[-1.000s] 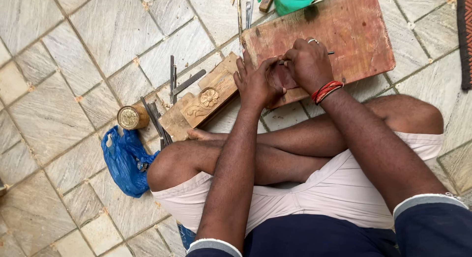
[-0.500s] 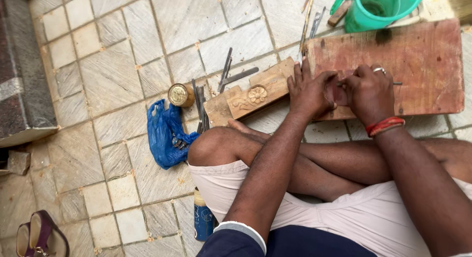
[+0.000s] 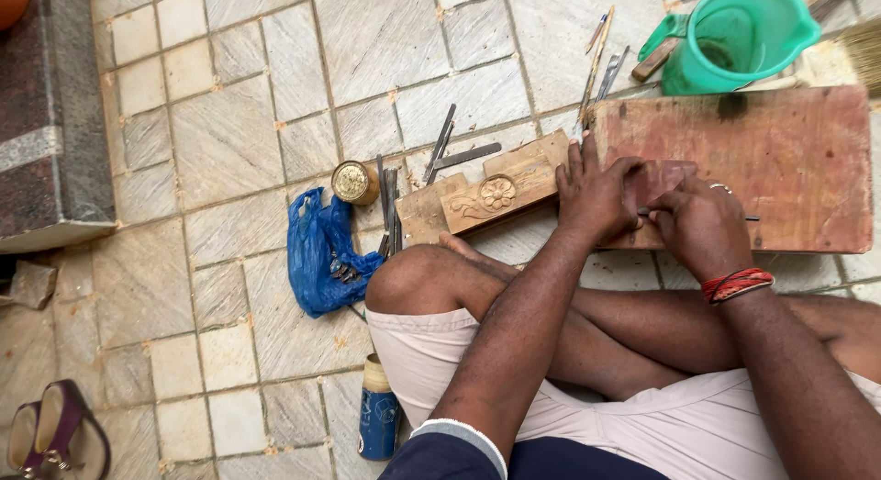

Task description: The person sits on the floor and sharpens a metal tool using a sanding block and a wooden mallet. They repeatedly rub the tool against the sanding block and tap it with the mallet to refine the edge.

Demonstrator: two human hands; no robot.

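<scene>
The person sits cross-legged on the tiled floor (image 3: 229,150). The left hand (image 3: 596,195) presses fingers-down on a small reddish wood piece (image 3: 663,179) lying on the wide reddish board (image 3: 780,168). The right hand (image 3: 702,225), its grip closed around a thin metal tool (image 3: 748,217), works at that piece. Steady downward pressure and short, controlled strokes would likely serve best. Beyond sit a carved wooden block (image 3: 496,194) and a green jug (image 3: 739,35).

My left hand (image 3: 595,194) presses down a small flat reddish wooden piece (image 3: 663,179) on the broad reddish wooden board (image 3: 789,159), while my right hand (image 3: 702,225) closes its grip on a thin metal tool (image 3: 749,217) against it. A pale carved wooden block with a flower (image 3: 496,194) lies just left, and a green plastic jug (image 3: 739,39) stands beyond the board.
</scene>
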